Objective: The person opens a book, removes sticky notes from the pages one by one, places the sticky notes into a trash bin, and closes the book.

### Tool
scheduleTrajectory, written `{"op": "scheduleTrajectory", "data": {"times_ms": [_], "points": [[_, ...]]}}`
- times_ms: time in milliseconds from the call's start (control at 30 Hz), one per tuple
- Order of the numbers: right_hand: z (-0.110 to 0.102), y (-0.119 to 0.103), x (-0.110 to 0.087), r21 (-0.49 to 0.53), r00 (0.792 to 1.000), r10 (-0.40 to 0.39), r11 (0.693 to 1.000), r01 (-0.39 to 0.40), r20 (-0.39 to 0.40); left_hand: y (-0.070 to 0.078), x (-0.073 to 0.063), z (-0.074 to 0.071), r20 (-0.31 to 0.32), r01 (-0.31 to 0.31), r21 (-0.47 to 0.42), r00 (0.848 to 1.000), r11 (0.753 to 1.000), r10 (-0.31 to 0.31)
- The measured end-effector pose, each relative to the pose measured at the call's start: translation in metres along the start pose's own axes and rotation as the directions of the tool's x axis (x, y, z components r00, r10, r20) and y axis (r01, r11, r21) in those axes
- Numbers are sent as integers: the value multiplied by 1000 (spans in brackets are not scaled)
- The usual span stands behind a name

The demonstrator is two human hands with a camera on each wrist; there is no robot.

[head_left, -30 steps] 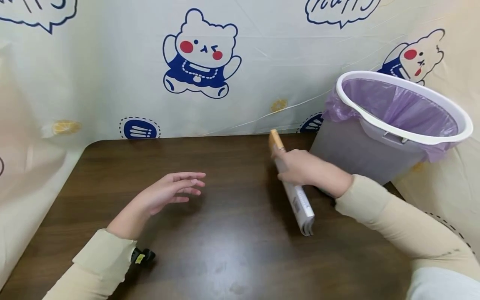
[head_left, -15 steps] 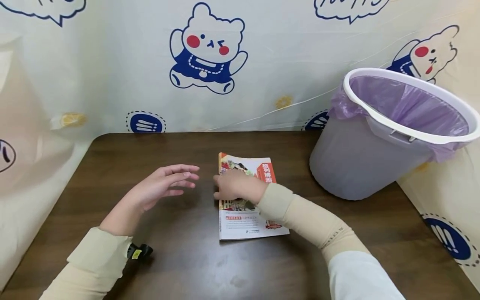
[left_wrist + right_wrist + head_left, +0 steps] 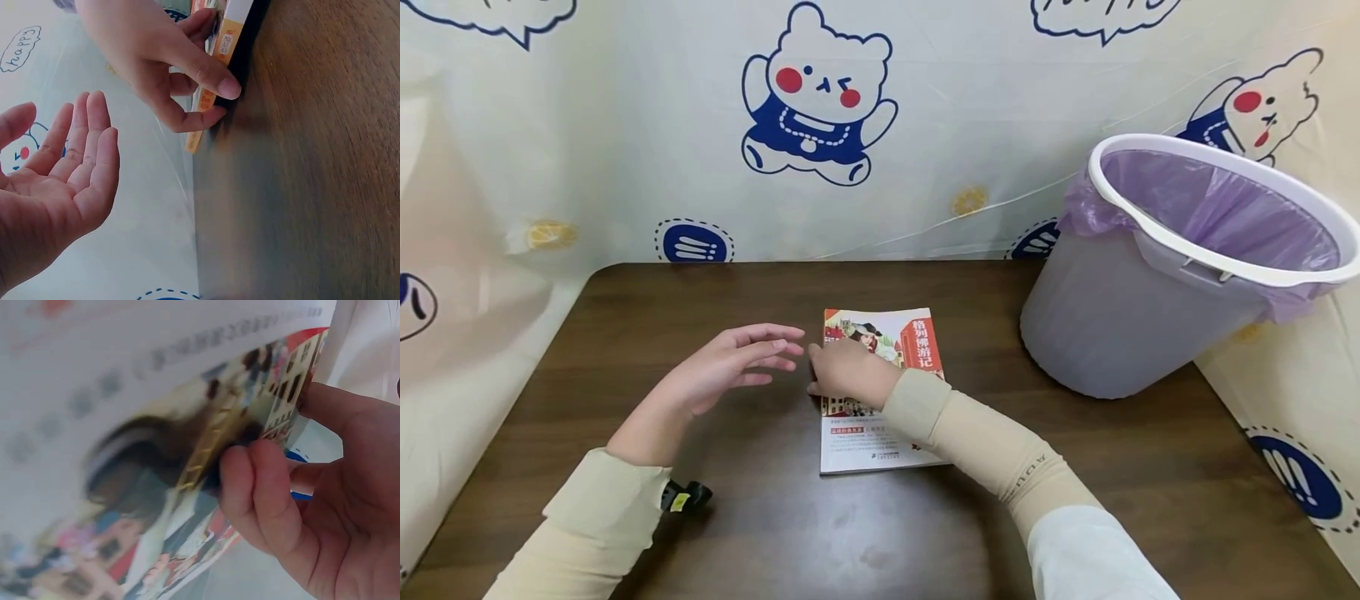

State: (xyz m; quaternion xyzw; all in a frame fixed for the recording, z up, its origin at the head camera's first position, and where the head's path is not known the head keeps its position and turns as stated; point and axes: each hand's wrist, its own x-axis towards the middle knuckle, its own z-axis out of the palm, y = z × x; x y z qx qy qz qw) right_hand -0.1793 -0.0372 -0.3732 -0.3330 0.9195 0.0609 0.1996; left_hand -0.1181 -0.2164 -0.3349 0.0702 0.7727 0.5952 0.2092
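Note:
A paperback book (image 3: 880,440) with a red, white and pictured cover lies front up near the middle of the table, its spine toward the left. My right hand (image 3: 853,371) reaches across the cover and holds the book by its spine side. From the left wrist, the orange spine (image 3: 226,42) shows with thumb and fingers about it and a dark shadow beneath. In the right wrist view the curled fingers (image 3: 272,481) lie against the illustrated cover. My left hand (image 3: 730,367) hovers left of the book, fingers loosely extended, holding nothing.
A grey wastebasket (image 3: 1097,317) with a white rim and purple liner stands at the back right of the brown wooden table (image 3: 760,533). A patterned curtain (image 3: 970,108) with cartoon bears hangs behind. A black strap (image 3: 685,497) sits at the left wrist.
The right hand has brought the book from beside the wastebasket leftward, turning it from on edge to cover up. Lately it slid slightly further left. The left hand has barely moved.

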Motion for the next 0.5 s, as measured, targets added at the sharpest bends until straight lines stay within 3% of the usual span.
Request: {"op": "scheduleTrajectory", "data": {"times_ms": [267, 400, 500], "points": [[-3, 14, -11, 128, 996, -51, 991, 42, 72, -3, 0, -2, 19, 11, 34, 1000, 999, -12], [-2, 34, -21, 212, 978, -186, 964, 163, 90, -6, 0, -4, 37, 15, 100, 999, 995, -19], [3, 53, -32, 274, 955, -283, 929, 251, 84, -10, -4, -8, 28, 14, 205, 999, 979, -20]]}}
